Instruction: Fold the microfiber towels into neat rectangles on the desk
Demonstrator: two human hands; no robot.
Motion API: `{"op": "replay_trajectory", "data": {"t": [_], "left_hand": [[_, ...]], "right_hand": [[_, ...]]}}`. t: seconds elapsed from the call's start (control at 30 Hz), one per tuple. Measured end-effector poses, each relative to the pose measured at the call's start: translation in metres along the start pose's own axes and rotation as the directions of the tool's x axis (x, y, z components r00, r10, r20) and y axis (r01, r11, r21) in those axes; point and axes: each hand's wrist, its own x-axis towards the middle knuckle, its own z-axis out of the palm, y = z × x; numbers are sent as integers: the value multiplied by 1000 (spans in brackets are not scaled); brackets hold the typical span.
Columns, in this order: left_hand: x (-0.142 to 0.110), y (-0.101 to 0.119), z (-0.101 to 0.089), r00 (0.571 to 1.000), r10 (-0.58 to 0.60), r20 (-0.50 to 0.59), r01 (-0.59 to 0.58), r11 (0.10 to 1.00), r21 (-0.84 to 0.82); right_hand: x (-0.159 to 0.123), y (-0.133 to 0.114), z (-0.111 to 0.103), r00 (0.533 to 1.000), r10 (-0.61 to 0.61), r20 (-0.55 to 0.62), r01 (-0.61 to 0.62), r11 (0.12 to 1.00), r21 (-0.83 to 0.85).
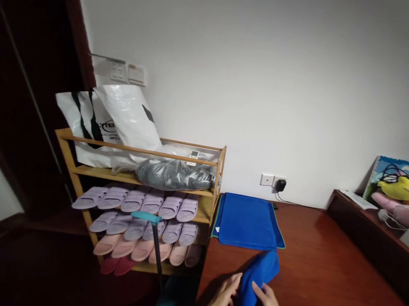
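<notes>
Blue cloth [251, 296] gathers in loose folds by the tabletop's [330, 291] near edge, left hand [221, 297] and right hand [270, 303] half-closed on opposite sides; matching grips should keep edges even.

A bright blue cloth [250, 294] and green-edged blue cloth stack [248, 222] contrasted with the reddish-brown tabletop [327, 283]; slippers [134, 230] ran lilac, pink and red.
</notes>
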Motion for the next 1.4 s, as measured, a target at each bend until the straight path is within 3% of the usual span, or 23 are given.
{"op": "replay_trajectory", "data": {"t": [0.17, 0.33, 0.4, 0.47, 0.53, 0.6, 0.73, 0.8, 0.87, 0.93, 1.03, 1.1, 1.2, 1.3, 1.4], "left_hand": [[-1, -7, 6, 994, -72, -81, 78, 994, 72], [-12, 11, 5, 985, 170, -4, -168, 978, 121], [-16, 16, 1, 972, 215, -94, -201, 970, 136], [-18, 14, -5, 962, 182, -205, -149, 975, 165], [-19, 8, -10, 975, 99, -201, -57, 977, 207], [-22, 2, -9, 992, 58, -110, -21, 950, 313], [-32, 3, 3, 978, 206, -21, -139, 726, 673], [-35, 9, 10, 961, 272, 47, -210, 609, 765], [-35, 13, 14, 947, 293, 133, -282, 556, 782], [-34, 14, 14, 940, 283, 191, -322, 546, 774], [-30, 10, 8, 943, 239, 231, -328, 559, 761], [-28, 7, 4, 945, 215, 246, -326, 572, 753], [-30, 4, 3, 945, 233, 231, -325, 585, 743], [-35, 3, 5, 944, 269, 190, -316, 576, 754], [-43, 1, 7, 948, 267, 175, -297, 535, 791]], "right_hand": [[3, 5, 14, 1000, -9, 7, 9, 1000, 27], [-2, -9, 24, 992, -67, -104, 70, 997, 24], [-6, -15, 31, 995, -64, -80, 69, 995, 65], [-8, -16, 33, 999, -37, 2, 36, 993, 111], [-8, -9, 30, 999, -13, 36, 12, 999, 40], [-4, 1, 22, 999, -16, -40, 11, 992, -126], [0, 15, 4, 953, -154, -261, 49, 929, -366], [-3, 13, 2, 888, -370, -272, 138, 779, -611], [-8, 10, 6, 840, -536, -85, 232, 496, -837], [-13, 9, 14, 853, -492, 172, 341, 278, -898], [-16, 13, 21, 885, -299, 357, 423, 194, -885], [-17, 16, 16, 909, -235, 345, 386, 159, -909], [-18, 13, -11, 936, -217, 276, 293, 48, -955], [-22, 3, -54, 939, -280, 199, 191, -54, -980], [-26, -8, -91, 917, -398, 26, -11, -92, -996]]}}
